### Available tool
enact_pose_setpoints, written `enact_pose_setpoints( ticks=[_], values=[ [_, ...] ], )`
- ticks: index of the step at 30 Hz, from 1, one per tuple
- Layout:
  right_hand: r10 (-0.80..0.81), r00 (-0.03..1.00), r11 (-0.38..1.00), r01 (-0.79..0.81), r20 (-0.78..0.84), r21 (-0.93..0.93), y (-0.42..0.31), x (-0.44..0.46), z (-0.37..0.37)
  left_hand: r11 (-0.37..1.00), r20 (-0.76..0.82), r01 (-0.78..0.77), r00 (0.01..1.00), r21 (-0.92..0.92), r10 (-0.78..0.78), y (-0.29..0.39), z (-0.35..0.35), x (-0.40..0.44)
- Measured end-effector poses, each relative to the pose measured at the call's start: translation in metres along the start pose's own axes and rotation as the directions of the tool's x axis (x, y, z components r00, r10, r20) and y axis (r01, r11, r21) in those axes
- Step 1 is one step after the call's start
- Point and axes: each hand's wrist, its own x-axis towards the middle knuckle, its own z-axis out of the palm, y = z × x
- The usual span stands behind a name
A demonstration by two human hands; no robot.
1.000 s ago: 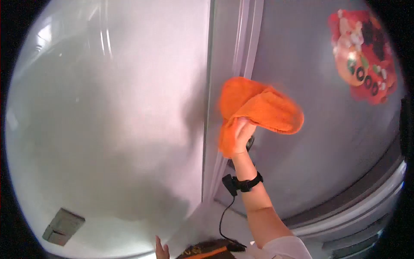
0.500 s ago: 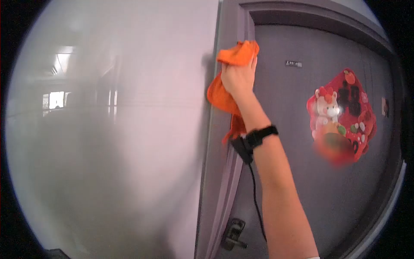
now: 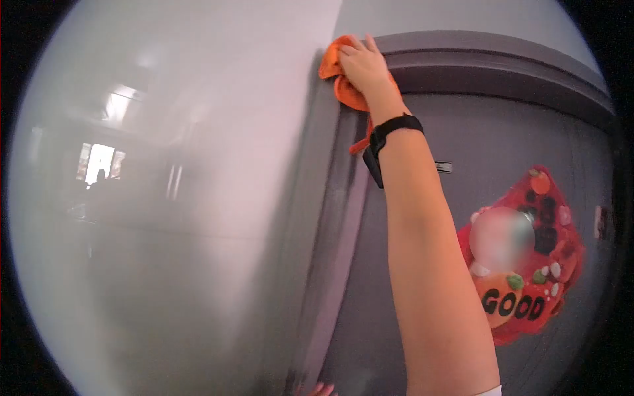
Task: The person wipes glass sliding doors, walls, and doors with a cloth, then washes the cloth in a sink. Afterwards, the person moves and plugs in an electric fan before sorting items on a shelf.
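My right hand (image 3: 365,68) presses an orange cloth (image 3: 352,92) against the upper left corner of the grey door frame (image 3: 462,47). Two of its fingers stick up past the cloth, which bunches at the palm and hangs below the wrist. Around that wrist is a black strap (image 3: 398,124) with a dark box attached. Only the fingertips of my left hand (image 3: 322,390) show at the bottom edge, beside the frame's left post; they look stretched out, and the rest of the hand is out of sight.
A glossy pale wall (image 3: 198,284) stands left of the frame, reflecting a window. On the grey door (image 3: 370,284) hangs a red decoration (image 3: 548,317) reading "GOOD", partly behind my forearm. A small nameplate (image 3: 444,167) sits above it.
My right hand has moved up the frame's left post with the cloth to the top corner. The view has tilted upward. Fingertips of my left hand have come in at the bottom.
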Motion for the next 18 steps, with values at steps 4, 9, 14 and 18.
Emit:
enact_pose_setpoints(
  ticks=[4,9,14,18],
  values=[
    [-0.111,0.991,0.948,0.081,-0.08,-0.309,0.046,-0.017,-0.009,0.979,-0.131,-0.07,0.987,0.191,0.097,-0.034,0.013,0.064],
    [-0.179,0.961,0.863,0.051,-0.211,-0.504,0.132,-0.069,-0.062,0.974,-0.138,0.025,0.99,0.225,0.007,-0.028,0.014,0.066],
    [0.035,0.999,0.875,-0.015,0.031,-0.484,0.226,-0.111,-0.112,0.931,-0.138,0.047,0.99,0.363,0.004,-0.028,0.022,0.068],
    [0.14,0.99,0.836,-0.113,0.011,-0.536,0.322,-0.153,-0.17,0.904,-0.104,0.039,0.995,0.425,0.006,-0.017,0.014,0.071]
  ],
)
